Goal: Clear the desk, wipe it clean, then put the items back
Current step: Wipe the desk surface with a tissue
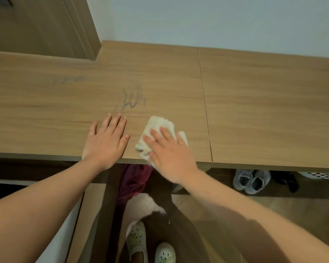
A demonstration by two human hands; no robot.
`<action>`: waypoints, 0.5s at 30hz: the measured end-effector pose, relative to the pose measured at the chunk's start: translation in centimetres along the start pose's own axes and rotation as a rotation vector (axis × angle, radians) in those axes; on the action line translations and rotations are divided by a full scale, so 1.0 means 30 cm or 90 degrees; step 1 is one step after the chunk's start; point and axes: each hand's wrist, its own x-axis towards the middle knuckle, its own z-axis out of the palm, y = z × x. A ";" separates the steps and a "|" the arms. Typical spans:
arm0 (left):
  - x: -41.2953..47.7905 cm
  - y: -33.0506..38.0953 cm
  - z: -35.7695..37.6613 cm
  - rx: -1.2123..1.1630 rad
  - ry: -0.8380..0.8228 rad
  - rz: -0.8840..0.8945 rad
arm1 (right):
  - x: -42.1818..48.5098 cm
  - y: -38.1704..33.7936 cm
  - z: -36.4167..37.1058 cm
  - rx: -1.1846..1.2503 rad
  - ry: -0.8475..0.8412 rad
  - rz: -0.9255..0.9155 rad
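A bare wooden desk (254, 103) fills the middle of the view, with dark scribble marks (132, 98) on it just beyond my hands. My left hand (106, 139) lies flat on the desk near its front edge, fingers straight. My right hand (169, 156) presses flat on a crumpled white cloth (158, 124) at the front edge, fingers extended over it. A fainter smear (72, 80) shows farther left on the top.
A wooden door (36, 25) and a pale wall (217, 21) stand behind the desk. Under the desk are a pair of grey sneakers (251, 180), a white perforated basket (321, 175) and a dark red cloth (133, 179). My feet in white clogs (150, 245) are below.
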 end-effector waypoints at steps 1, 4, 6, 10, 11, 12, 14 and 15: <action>-0.001 -0.002 -0.002 -0.011 0.002 0.001 | -0.010 -0.016 0.002 0.000 -0.007 -0.040; -0.009 -0.013 -0.014 -0.068 0.050 0.002 | 0.019 0.073 -0.005 0.020 -0.019 0.026; -0.002 -0.040 -0.025 -0.083 0.079 -0.008 | 0.067 0.177 -0.029 0.027 0.029 0.192; 0.065 -0.175 -0.039 -0.042 0.057 -0.054 | 0.192 0.248 -0.056 0.056 0.082 0.414; 0.090 -0.221 -0.049 -0.041 0.057 -0.067 | 0.239 0.239 -0.058 0.063 0.088 0.442; 0.115 -0.268 -0.062 -0.043 0.059 -0.080 | 0.294 0.223 -0.061 0.069 0.091 0.453; 0.157 -0.357 -0.080 -0.043 0.047 -0.100 | 0.404 0.165 -0.069 0.074 0.086 0.424; 0.175 -0.392 -0.085 -0.041 0.034 -0.105 | 0.452 0.123 -0.074 0.069 0.070 0.387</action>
